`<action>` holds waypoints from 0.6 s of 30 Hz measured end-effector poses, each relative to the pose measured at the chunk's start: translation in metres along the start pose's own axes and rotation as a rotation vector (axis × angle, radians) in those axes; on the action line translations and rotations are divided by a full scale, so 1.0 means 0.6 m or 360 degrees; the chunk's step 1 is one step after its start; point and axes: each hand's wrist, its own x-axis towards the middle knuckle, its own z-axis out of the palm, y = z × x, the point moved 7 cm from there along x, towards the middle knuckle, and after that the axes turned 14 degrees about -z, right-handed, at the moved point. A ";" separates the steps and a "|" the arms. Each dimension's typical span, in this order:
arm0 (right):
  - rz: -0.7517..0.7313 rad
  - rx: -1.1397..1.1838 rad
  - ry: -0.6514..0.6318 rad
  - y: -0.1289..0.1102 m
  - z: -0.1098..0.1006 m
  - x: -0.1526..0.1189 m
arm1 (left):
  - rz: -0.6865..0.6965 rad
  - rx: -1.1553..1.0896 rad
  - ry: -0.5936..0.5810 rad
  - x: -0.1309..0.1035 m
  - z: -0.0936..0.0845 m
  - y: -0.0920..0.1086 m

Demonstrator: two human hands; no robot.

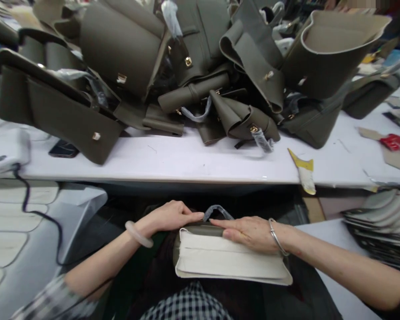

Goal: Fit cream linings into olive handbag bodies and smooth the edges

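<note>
An olive bag piece with a cream lining (226,260) lies on my lap below the table edge. My left hand (171,217) rests on its upper left rim, fingers stretched toward the middle. My right hand (250,232) lies flat on its upper right side, fingertips nearly meeting the left ones. A small plastic-wrapped handle loop (218,210) arches up between the two hands. Neither hand visibly closes around anything. I wear a pale bangle on the left wrist and a thin silver one on the right.
A heap of olive leather bags (173,66) covers the back of the white table (193,160). A dark phone (63,149) and white device with a black cable (6,151) sit left. A yellow-tipped paper strip (305,171) overhangs the edge. Stacked flat pieces (383,226) stand right.
</note>
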 end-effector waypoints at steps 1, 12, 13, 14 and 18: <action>0.0029 0.0004 -0.0053 0.009 0.003 -0.016 | 0.0100 0.0148 -0.0014 -0.014 -0.001 0.020; 0.0082 -0.0013 0.0004 0.023 0.001 -0.037 | 0.0398 0.0837 -0.0195 -0.042 0.060 0.100; 0.0079 -0.0025 0.0022 0.015 0.002 -0.028 | 0.0416 0.0911 -0.0165 -0.043 0.063 0.105; 0.0067 -0.0035 0.0034 0.006 0.002 -0.019 | 0.0429 0.0982 -0.0131 -0.043 0.065 0.109; 0.0015 0.0013 0.0080 -0.012 0.000 0.004 | 0.0408 0.1149 -0.0086 -0.037 0.068 0.112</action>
